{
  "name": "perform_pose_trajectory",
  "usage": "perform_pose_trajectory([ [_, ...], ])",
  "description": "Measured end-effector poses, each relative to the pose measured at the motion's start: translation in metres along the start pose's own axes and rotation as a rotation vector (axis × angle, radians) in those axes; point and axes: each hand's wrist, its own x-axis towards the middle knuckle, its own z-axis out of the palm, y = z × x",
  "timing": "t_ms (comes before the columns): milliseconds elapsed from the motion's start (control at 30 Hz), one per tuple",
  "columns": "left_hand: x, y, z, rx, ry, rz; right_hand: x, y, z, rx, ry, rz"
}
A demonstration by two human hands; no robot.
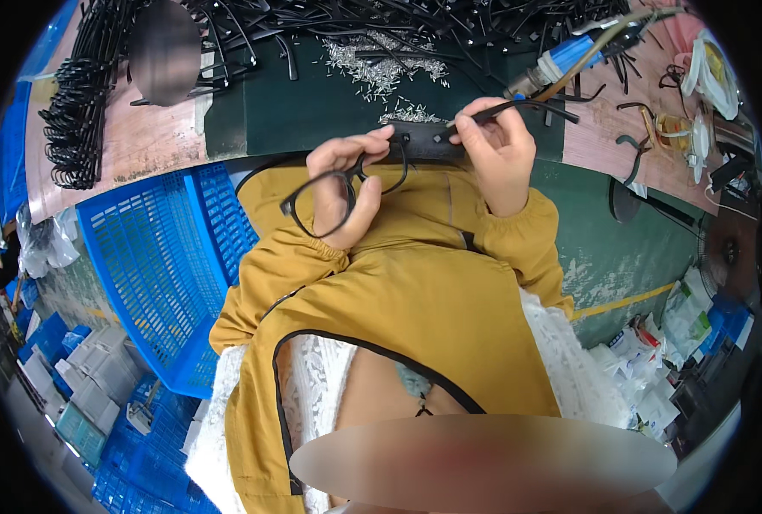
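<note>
We note the left hand point(340, 190) curled round a glasses frame point(361, 174), right hand point(499, 156) pinching a glasses arm point(535, 104), both near the table point(162, 141) edge, where a slack pinch could drop the arm among metal pins point(385, 70).

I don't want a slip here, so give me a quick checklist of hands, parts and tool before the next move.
1. Left hand grips the frame: ok.
2. Right hand grips the temple: ok, between thumb and fingers.
3. Frame and temple joined: not ok, a gap shows between them.
4. Blue tool in hand: not ok, it is beyond the right hand.
5. Silver pieces nearby: ok, scattered beyond the hands.
6. Temple's hinge end undamaged: cannot tell, too small.
</note>
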Motion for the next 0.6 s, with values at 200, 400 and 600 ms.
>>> perform_pose_trajectory([
  [200,-0.016,-0.014,-0.003,0.126,0.024,0.097,0.003,0.003,0.022,0.085,-0.037,0.024],
  [400,-0.011,-0.013,-0.001,0.294,-0.007,0.208,0.000,0.004,0.024,-0.106,-0.008,-0.075],
  [600,-0.003,-0.001,0.005,0.229,0.005,0.150,0.002,0.005,0.023,-0.163,-0.078,-0.032],
])
